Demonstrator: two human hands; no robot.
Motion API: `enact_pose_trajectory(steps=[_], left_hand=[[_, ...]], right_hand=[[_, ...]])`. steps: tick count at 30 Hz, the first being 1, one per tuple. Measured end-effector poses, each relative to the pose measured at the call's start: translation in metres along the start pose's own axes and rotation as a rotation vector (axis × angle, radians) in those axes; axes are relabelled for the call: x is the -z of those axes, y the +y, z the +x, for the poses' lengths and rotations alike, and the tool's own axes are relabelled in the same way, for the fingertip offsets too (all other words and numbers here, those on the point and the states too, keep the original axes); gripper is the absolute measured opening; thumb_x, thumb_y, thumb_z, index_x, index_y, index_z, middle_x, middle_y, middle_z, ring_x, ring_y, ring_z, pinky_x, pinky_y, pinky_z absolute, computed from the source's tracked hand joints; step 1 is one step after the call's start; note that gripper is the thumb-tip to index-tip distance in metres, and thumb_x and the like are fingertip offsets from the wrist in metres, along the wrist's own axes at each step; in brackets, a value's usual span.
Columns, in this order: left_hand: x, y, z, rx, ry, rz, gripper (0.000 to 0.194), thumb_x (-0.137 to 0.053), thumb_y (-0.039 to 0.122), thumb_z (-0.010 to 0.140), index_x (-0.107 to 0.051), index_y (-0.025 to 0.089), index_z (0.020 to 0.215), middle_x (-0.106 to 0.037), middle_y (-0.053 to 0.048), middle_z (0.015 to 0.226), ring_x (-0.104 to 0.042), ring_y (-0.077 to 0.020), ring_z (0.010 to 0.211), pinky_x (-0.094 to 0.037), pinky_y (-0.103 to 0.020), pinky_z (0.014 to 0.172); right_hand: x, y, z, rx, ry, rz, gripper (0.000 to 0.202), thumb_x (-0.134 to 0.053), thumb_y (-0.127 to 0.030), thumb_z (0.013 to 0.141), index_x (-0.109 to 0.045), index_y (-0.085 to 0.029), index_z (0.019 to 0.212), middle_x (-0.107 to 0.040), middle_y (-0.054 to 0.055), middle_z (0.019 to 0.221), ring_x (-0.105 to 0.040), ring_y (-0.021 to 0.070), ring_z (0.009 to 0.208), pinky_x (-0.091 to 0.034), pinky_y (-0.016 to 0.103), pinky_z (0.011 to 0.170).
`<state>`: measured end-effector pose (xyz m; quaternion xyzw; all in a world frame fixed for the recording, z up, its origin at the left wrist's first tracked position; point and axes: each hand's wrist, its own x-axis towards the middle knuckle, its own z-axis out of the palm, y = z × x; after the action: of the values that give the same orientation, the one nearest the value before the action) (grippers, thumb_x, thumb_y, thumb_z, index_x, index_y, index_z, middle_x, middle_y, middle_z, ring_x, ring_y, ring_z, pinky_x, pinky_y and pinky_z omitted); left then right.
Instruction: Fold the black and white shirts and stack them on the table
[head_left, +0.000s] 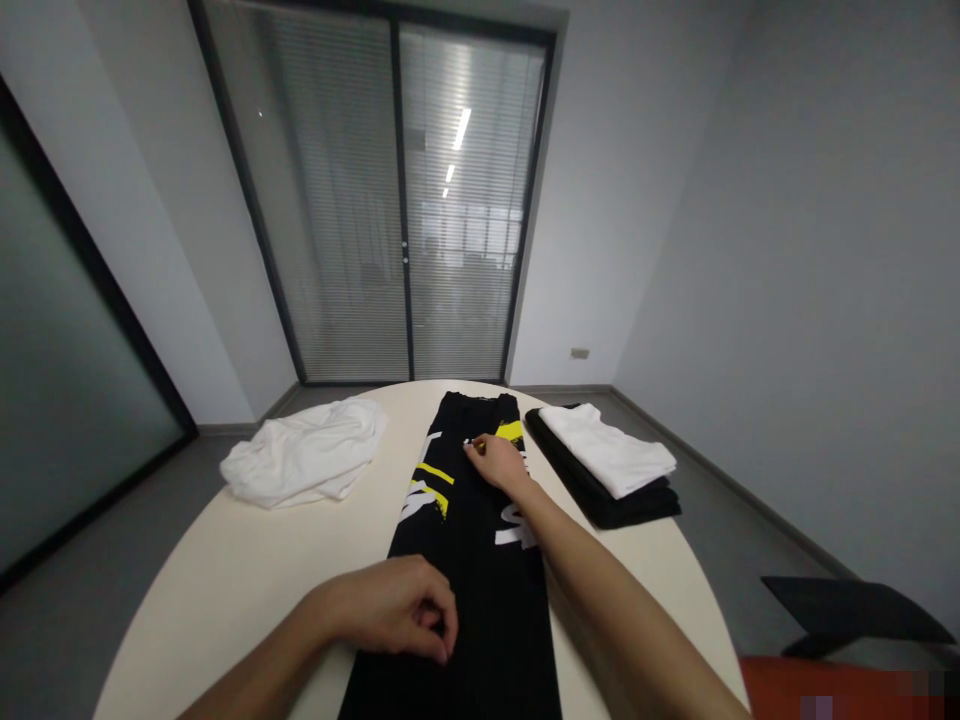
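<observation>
A black garment (480, 590) with white and yellow print lies lengthwise down the middle of the round table, its sides folded inward. My left hand (409, 608) is over its lower left part, fingers curled together; anything between them is too small to make out. Farther up, near the collar end, my right hand (495, 460) has its thumb and fingers pinched close to the cloth, and what they hold is unclear.
On the pale round table (247, 590), a crumpled white cloth (307, 455) lies at the left. At the right is a folded white garment (607, 450) on black folded ones (637, 508). A chair (847, 610) stands beyond the right edge.
</observation>
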<state>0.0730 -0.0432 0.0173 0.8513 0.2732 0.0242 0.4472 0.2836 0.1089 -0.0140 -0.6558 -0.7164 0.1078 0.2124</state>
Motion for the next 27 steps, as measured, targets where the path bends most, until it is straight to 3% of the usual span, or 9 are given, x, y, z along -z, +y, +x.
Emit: enact_pose_trajectory(steps=[3, 6, 11, 15, 19, 24, 27], left_hand=[[0.0, -0.006, 0.001, -0.024, -0.019, -0.015, 0.024, -0.077, 0.048, 0.08, -0.079, 0.025, 0.087, -0.05, 0.005, 0.065, -0.044, -0.0082, 0.057, -0.032, -0.02, 0.052], [0.0, -0.011, 0.002, -0.034, -0.02, -0.043, 0.029, -0.077, 0.052, 0.079, -0.08, 0.025, 0.087, -0.05, 0.005, 0.065, -0.045, -0.0083, 0.057, -0.032, -0.02, 0.052], [0.002, -0.012, 0.003, -0.056, -0.045, -0.119, 0.034, -0.076, 0.057, 0.077, -0.081, 0.025, 0.087, -0.049, 0.004, 0.065, -0.044, -0.0091, 0.058, -0.032, -0.021, 0.051], [0.0, -0.008, 0.003, -0.073, -0.049, -0.127, 0.034, -0.076, 0.057, 0.077, -0.081, 0.025, 0.087, -0.051, 0.004, 0.066, -0.046, -0.0091, 0.059, -0.034, -0.021, 0.052], [-0.003, -0.005, 0.005, -0.074, -0.038, -0.098, 0.031, -0.076, 0.055, 0.078, -0.081, 0.025, 0.086, -0.052, 0.003, 0.067, -0.047, -0.0088, 0.059, -0.035, -0.02, 0.053], [-0.009, -0.003, 0.009, -0.098, -0.041, -0.033, 0.027, -0.077, 0.051, 0.079, -0.081, 0.026, 0.087, -0.056, 0.003, 0.068, -0.05, -0.0087, 0.058, -0.038, -0.02, 0.054], [-0.007, 0.001, 0.008, -0.104, 0.07, 0.087, 0.029, -0.078, 0.048, 0.079, -0.078, 0.028, 0.1, -0.066, 0.0, 0.085, -0.061, -0.0141, 0.076, -0.048, -0.023, 0.073]], right_hand=[[-0.01, -0.01, 0.02, -0.036, -0.006, 0.03, 0.034, -0.059, -0.049, 0.09, -0.075, -0.021, 0.098, -0.074, 0.01, 0.102, -0.067, 0.0251, 0.098, -0.047, 0.031, 0.079], [-0.015, -0.016, 0.03, -0.054, 0.007, 0.049, 0.022, -0.061, -0.04, 0.088, -0.073, -0.022, 0.089, -0.074, 0.007, 0.097, -0.067, 0.0216, 0.092, -0.046, 0.028, 0.074], [-0.011, -0.009, 0.03, -0.099, 0.079, 0.072, 0.017, -0.055, -0.034, 0.091, -0.065, -0.022, 0.099, -0.072, 0.005, 0.09, -0.066, 0.0202, 0.085, -0.043, 0.027, 0.069], [-0.014, 0.007, 0.025, -0.055, 0.094, 0.154, 0.02, -0.064, -0.033, 0.088, -0.061, -0.023, 0.105, -0.07, 0.004, 0.09, -0.066, 0.0197, 0.086, -0.044, 0.028, 0.073], [-0.02, 0.017, 0.024, 0.007, 0.049, 0.264, 0.032, -0.07, -0.035, 0.085, -0.06, -0.022, 0.112, -0.07, 0.004, 0.097, -0.066, 0.0182, 0.091, -0.047, 0.027, 0.08], [-0.013, 0.007, 0.013, 0.066, 0.03, 0.119, 0.039, -0.061, -0.035, 0.092, -0.055, -0.02, 0.127, -0.068, 0.01, 0.113, -0.064, 0.0229, 0.105, -0.046, 0.033, 0.091], [-0.01, -0.006, -0.007, 0.029, 0.112, -0.017, 0.059, -0.056, -0.045, 0.092, -0.043, -0.018, 0.143, -0.056, 0.018, 0.137, -0.053, 0.0308, 0.124, -0.04, 0.043, 0.102]])
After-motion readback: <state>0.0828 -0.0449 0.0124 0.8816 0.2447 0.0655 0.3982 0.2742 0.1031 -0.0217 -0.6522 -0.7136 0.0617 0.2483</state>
